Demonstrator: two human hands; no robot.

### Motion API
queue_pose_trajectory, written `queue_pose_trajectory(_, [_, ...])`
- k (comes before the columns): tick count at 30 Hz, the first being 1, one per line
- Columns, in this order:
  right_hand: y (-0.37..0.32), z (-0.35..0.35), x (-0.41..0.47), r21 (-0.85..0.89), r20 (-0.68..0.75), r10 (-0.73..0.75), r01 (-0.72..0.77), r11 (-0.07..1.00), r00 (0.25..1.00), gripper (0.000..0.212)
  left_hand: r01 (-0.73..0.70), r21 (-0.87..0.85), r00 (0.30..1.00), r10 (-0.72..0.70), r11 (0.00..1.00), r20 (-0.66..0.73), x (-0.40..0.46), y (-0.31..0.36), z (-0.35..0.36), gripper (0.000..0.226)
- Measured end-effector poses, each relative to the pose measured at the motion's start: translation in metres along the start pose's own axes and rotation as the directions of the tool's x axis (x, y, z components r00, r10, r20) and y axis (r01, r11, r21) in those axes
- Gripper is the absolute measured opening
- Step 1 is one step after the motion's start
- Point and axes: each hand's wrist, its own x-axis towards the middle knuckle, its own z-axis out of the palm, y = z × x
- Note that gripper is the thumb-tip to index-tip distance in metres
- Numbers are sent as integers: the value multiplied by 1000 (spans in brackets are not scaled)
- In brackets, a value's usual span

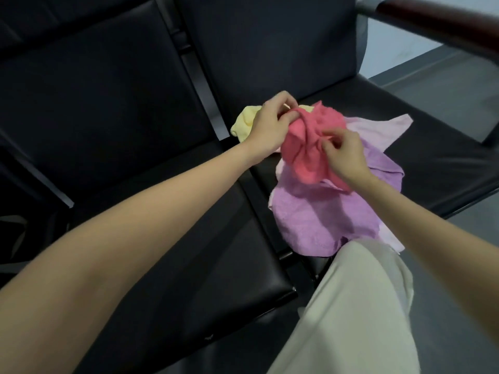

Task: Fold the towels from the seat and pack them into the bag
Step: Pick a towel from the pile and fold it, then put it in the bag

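Observation:
A crumpled coral-pink towel (310,147) is bunched above the right black seat (432,147). My left hand (270,122) pinches its upper left edge, and my right hand (344,155) pinches a fold on its right side. Under it lies a purple towel (318,214), spread out and reaching the seat's front edge. A pale pink towel (378,128) sticks out to the right beneath the purple one. A yellow towel (244,122) lies behind my left hand, partly hidden by it. No bag is clearly visible.
The left black seat (151,211) is separated from the right one by a dark metal bar. A red-brown armrest (437,22) runs across the upper right. My leg in light trousers (351,306) stands against the seat front. Grey floor lies right.

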Motion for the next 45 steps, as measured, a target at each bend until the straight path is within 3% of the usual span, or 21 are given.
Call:
queue_pose_trajectory(5, [-69, 4, -22, 189, 83, 5, -20, 982, 997, 16, 127, -140, 979, -147, 982, -140, -40, 24, -65, 21])
queue_pose_trajectory(11, [-128, 40, -86, 338, 316, -24, -88, 937, 949, 15, 284, -308, 937, -331, 908, -112, -127, 10, -143, 24])
queue_pose_trajectory(15, [-132, 81, -140, 284, 472, -8, -144, 948, 882, 12, 400, -249, 891, -438, 882, -120, -201, -22, -179, 21])
queue_pose_trajectory(23, [-126, 136, -204, 99, 745, 62, -202, 974, 664, 23, 557, -7, 825, -554, 831, -112, -305, -77, -229, 17])
queue_pose_trajectory(28, [-131, 146, -195, 5, 805, 202, -347, 938, 557, 19, 625, 59, 778, -615, 778, -130, -323, -96, -247, 33])
queue_pose_trajectory(30, [-127, 147, -181, -25, 803, 278, -436, 899, 527, 8, 636, 49, 765, -620, 770, -171, -320, -104, -248, 46])
queue_pose_trajectory(34, [-119, 153, -151, 76, 634, 476, -661, 746, 610, 14, 628, 49, 761, -600, 776, -247, -312, -123, -236, 45])
queue_pose_trajectory(36, [-111, 161, -142, 61, 488, 489, -588, 807, 723, 6, 620, 72, 770, -589, 781, -245, -307, -134, -228, 27])
queue_pose_trajectory(37, [-105, 166, -140, -23, 423, 434, -470, 882, 795, 7, 620, 74, 772, -591, 781, -232, -306, -140, -224, 20])
queue_pose_trajectory(39, [-94, 170, -147, -275, 374, 211, -109, 955, 903, 23, 636, 92, 764, -609, 766, -213, -305, -149, -217, 21])
queue_pose_trajectory(40, [-90, 172, -154, -334, 407, 69, 78, 939, 911, 28, 647, 118, 758, -617, 753, -212, -305, -152, -215, 26])
queue_pose_trajectory(42, [-90, 173, -172, -276, 551, -117, 312, 909, 827, 22, 662, 179, 748, -627, 728, -220, -307, -157, -212, 32])
queue_pose_trajectory(45, [-90, 173, -194, -220, 716, -205, 495, 841, 667, 13, 592, 342, 805, -525, 729, -276, -322, -161, -209, 31])
